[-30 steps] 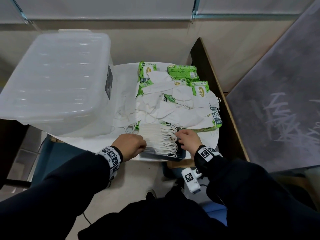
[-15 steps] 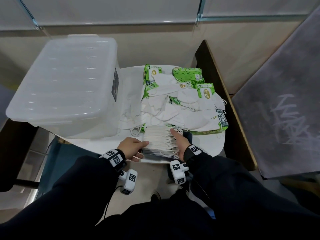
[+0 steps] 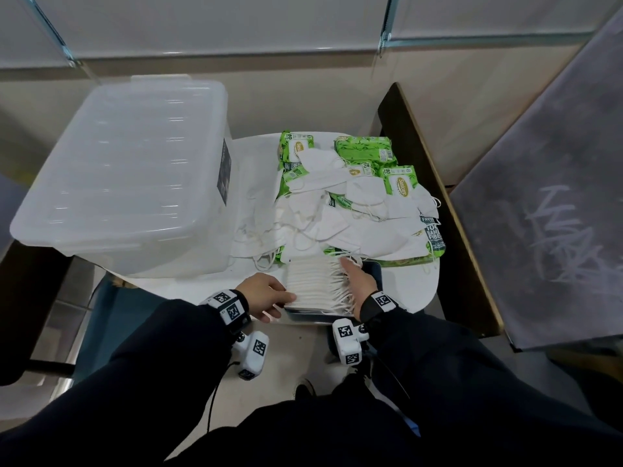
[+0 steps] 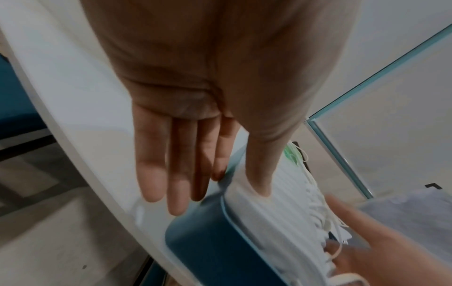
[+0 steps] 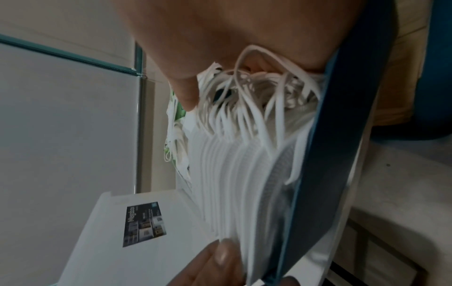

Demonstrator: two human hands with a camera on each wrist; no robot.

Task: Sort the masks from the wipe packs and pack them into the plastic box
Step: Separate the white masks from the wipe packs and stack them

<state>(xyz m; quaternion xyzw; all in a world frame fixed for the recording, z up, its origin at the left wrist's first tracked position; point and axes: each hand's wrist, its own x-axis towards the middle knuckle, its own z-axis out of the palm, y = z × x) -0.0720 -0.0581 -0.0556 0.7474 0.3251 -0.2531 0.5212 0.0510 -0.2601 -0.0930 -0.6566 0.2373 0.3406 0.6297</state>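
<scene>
A neat stack of white masks point(image 3: 317, 284) lies on a dark blue tray point(image 3: 372, 269) at the table's front edge. My left hand point(image 3: 266, 294) is at the stack's left side. Its fingers point(image 4: 176, 174) are straight beside the tray and its thumb rests on the stack point(image 4: 288, 209). My right hand point(image 3: 357, 283) presses against the ear loops point(image 5: 244, 108) on the right side, thumb pointing forward; its other fingers are mostly hidden. Behind lie loose masks point(image 3: 340, 227) mixed with green wipe packs point(image 3: 364, 150). The clear plastic box point(image 3: 128, 176) stands at the left with its lid on.
The small white table point(image 3: 414, 284) ends just under my wrists. A dark wooden panel point(image 3: 435, 183) stands along its right side, with a grey board point(image 3: 546, 210) beyond. The box's labelled wall point(image 5: 110, 241) is close to the stack's left.
Both hands went from curled on the stack's ends to flat against its sides. The stack looks squarer. The head view shifted slightly.
</scene>
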